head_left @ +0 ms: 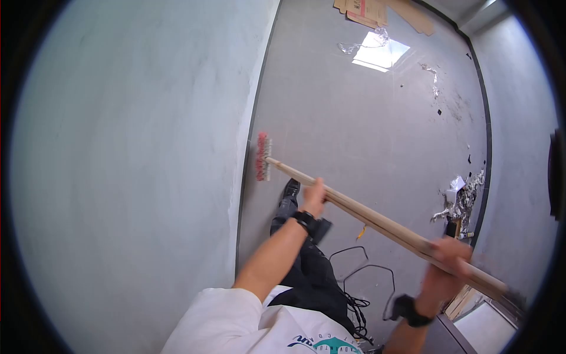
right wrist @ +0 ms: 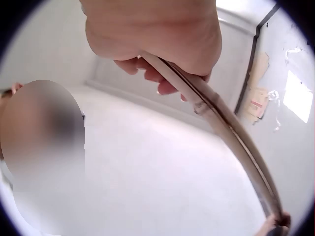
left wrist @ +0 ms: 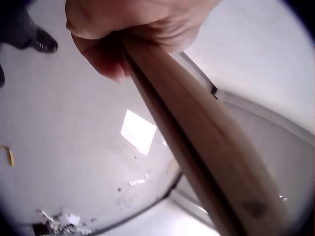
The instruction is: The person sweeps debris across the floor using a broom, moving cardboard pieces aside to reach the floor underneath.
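My left hand (head_left: 315,197) grips the wooden handle (head_left: 377,221) of a long broom near its lower end. Farther up the same handle, my right hand (head_left: 451,259) holds on, blurred in the head view. Two wooden poles (left wrist: 197,128) lie side by side with a dark gap between them in the left wrist view, and both pass through the left fist. The broom head (head_left: 263,156), with red and whitish bristles, is at the floor close to the left wall. In the right wrist view, curled fingers (right wrist: 167,87) wrap the poles.
A pale wall (head_left: 147,147) rises along the left, with a dark strip at its foot. Crumpled foil and scraps (head_left: 466,197) lie by the right wall; flattened cardboard (head_left: 365,10) lies at the far end. Black cable (head_left: 356,307) and bent black rods (head_left: 377,266) are beside my legs.
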`<state>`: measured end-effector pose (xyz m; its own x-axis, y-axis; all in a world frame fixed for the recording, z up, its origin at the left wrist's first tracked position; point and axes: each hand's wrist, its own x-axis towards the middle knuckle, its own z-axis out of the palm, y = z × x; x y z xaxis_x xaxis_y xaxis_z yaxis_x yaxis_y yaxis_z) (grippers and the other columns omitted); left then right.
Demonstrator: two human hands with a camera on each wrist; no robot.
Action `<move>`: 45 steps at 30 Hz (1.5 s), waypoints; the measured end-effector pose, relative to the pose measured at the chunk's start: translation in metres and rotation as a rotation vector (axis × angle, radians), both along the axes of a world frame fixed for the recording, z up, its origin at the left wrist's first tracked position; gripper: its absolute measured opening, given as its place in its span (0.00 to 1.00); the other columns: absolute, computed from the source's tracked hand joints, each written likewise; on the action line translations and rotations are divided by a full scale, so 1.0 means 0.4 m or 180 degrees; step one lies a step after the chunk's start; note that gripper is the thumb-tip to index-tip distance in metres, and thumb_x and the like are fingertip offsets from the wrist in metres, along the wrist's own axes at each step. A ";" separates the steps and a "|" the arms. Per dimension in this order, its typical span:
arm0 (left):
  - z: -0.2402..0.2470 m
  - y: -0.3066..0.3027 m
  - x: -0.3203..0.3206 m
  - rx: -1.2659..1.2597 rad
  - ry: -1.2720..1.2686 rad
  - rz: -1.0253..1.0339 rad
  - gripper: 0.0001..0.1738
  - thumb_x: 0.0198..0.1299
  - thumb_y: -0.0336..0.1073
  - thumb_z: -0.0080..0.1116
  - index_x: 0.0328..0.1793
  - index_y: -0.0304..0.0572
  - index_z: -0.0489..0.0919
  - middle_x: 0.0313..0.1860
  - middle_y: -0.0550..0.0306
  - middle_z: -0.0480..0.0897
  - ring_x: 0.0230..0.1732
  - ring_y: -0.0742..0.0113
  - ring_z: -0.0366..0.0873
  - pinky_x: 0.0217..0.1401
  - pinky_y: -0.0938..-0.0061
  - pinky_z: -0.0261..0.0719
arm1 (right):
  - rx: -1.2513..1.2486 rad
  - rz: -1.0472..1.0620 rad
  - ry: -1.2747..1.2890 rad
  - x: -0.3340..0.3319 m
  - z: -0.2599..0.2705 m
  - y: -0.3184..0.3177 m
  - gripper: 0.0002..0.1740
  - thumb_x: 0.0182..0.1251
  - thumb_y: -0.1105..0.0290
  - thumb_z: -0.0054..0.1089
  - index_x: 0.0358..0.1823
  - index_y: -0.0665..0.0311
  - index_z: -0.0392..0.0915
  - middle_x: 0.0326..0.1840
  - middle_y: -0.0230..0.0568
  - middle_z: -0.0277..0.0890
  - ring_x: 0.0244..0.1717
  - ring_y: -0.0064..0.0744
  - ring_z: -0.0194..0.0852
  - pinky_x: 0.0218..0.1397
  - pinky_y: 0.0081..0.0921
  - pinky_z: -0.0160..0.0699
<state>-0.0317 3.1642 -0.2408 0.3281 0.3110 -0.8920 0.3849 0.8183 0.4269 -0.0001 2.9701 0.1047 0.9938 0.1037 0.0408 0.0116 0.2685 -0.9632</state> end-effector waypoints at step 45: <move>0.241 0.032 0.704 -0.0343 -0.0942 -0.0066 0.31 0.51 0.47 0.57 0.45 0.20 0.67 0.33 0.40 0.77 0.28 0.56 0.77 0.26 0.66 0.78 | -0.0015 0.0431 -0.0815 0.343 0.282 0.204 0.14 0.55 0.68 0.50 0.21 0.55 0.52 0.23 0.32 0.46 0.32 0.28 0.48 0.49 0.31 0.51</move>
